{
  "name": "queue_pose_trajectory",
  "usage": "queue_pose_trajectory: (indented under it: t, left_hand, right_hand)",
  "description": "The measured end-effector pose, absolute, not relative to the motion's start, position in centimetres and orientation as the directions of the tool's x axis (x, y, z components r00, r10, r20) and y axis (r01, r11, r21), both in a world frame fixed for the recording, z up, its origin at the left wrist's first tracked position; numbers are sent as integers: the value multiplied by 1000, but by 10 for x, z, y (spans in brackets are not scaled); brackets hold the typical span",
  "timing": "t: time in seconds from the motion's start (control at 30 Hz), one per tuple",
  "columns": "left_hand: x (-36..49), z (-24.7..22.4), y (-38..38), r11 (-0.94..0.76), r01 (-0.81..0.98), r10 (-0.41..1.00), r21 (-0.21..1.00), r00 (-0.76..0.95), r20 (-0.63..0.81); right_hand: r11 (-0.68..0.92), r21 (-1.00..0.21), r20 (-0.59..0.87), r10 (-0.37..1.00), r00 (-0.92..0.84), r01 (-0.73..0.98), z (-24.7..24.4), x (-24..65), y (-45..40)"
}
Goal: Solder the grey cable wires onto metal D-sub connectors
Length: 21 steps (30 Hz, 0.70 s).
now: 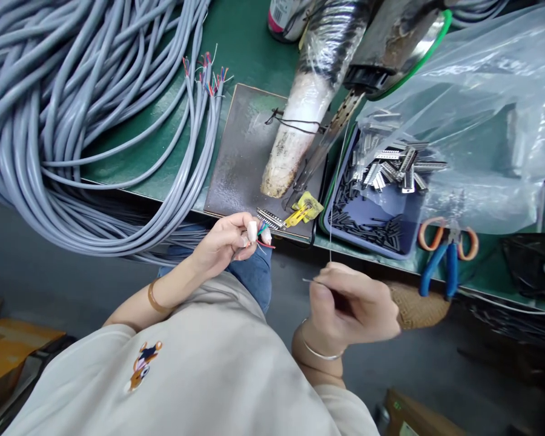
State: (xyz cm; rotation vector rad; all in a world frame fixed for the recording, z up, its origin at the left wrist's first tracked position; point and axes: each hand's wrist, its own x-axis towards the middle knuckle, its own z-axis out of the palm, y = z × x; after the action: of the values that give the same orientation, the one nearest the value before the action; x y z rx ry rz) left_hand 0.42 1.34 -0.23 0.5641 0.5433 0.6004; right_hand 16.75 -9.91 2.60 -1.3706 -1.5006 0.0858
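Note:
My left hand [229, 241], with white wraps on some fingertips, pinches a cable end with thin coloured wires [264, 229]. The wires reach a metal connector [271, 219] by the fingertips, at the board's front edge; whether they are joined is too small to tell. Beside it, a yellow clip [298, 214] sits on the board. To the right, my right hand [350, 303] is closed on a thin wire [330, 206] that runs up toward the soldering iron stand area, with a short end sticking out leftward from the fingers.
Grey cables [72, 109] pile up at left. A wrapped tube [295, 121] hangs over the dark board [236, 145]. A blue tray [372, 242] holds connectors and black parts under a plastic bag [472, 121]. Blue-handled pliers [452, 269] and orange-handled ones [431, 236] lie at the right edge.

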Motion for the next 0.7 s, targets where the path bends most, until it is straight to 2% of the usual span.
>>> queue_pose_trajectory:
  t: [0.1,0.2,0.33,0.43,0.57,0.63,0.7]
  left_hand:
    - [6,-4,9,662,-353,661,661,691,-292]
    - [7,-8,4,638,-314,668,703,680,-303]
    - [10,-12,-2,600,-237,668,764,674,-315]
    - [12,-9,-5,549,-225,701,805,648,-297]
    - [13,-1,-6,477,-249,752,843,612,-245]
    - [13,2,-4,465,-241,761,852,600,-246]
    - [12,2,-2,469,-230,762,853,594,-258]
  right_hand:
    - [255,-560,551,825,124,789,22,166,-94]
    - [301,-492,514,858,-7,817,21,163,-84]
    - [290,-485,487,873,-21,825,19,161,-76]
    - [197,-566,438,895,90,801,17,163,-79]
    - [97,-777,370,870,326,623,15,170,-83]
    - [143,-833,450,737,504,534,15,174,-82]
    - [258,-826,548,571,611,500,14,176,-80]
